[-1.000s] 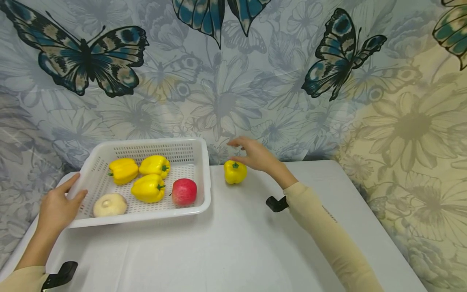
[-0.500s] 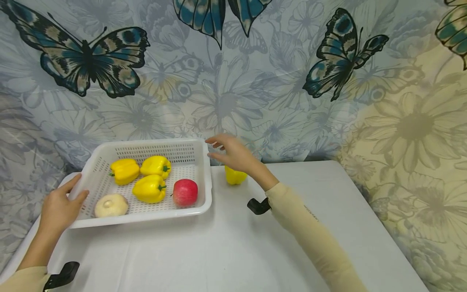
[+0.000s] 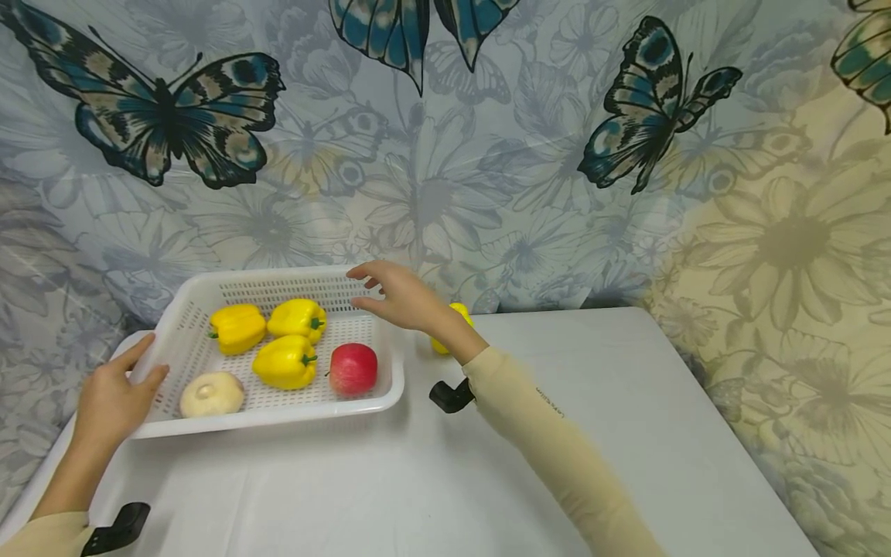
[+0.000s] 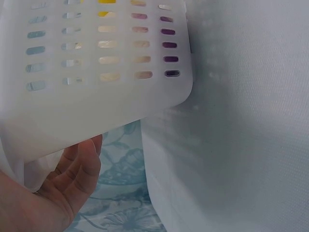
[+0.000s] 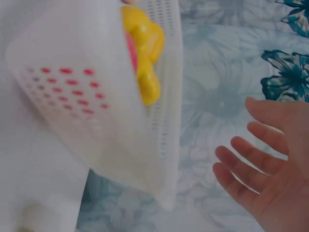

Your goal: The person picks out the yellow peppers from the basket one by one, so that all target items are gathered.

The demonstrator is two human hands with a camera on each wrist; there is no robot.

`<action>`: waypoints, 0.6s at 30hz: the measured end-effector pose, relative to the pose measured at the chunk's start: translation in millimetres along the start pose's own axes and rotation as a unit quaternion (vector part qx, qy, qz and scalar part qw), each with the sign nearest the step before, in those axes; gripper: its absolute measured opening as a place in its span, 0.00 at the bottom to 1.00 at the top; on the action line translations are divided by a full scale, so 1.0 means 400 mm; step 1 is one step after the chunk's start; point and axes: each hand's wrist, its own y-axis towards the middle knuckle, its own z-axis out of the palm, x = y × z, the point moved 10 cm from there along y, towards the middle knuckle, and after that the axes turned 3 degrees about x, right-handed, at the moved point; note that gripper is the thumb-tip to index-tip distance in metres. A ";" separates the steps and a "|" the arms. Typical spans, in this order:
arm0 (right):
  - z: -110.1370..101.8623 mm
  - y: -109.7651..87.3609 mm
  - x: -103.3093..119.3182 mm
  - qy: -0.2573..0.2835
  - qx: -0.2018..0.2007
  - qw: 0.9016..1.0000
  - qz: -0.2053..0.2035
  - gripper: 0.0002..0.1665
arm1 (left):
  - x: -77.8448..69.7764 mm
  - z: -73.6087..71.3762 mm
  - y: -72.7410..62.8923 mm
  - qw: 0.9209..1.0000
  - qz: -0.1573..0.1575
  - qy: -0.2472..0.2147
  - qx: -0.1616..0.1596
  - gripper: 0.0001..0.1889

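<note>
Taking the basket's centre as the dial, the left hand grips the rim between eight and nine o'clock, thumb inside and fingers curled beneath, probably to steady the white basket. A pale round vegetable lies at eight, three yellow peppers cluster mid-basket towards ten and one, and a red apple sits at four; the walls likely keep them from rolling. Over the two o'clock corner, the right hand is loosely spread, holding nothing, seemingly curved to suit round produce. Outside at three, a partly hidden yellow pepper rests on the desk.
</note>
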 end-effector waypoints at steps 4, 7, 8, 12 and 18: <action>0.010 0.023 0.015 0.015 0.002 1.000 0.001 0.28 | 0.000 -0.001 -0.001 1.000 0.004 0.000 -0.001 0.31; 0.019 0.034 0.022 0.026 0.005 1.000 0.003 0.28 | 0.001 0.000 -0.001 1.000 0.007 -0.003 0.000 0.31; 0.025 0.037 0.023 0.030 0.008 1.000 0.006 0.28 | 0.002 0.001 -0.001 1.000 0.007 -0.003 0.001 0.31; 0.055 0.047 0.032 0.040 0.028 0.999 0.009 0.28 | 0.003 0.003 0.000 1.000 0.010 -0.005 0.001 0.30; 0.110 0.066 0.051 0.033 0.053 0.998 0.005 0.29 | 0.008 -0.001 0.002 1.000 0.012 -0.003 -0.003 0.30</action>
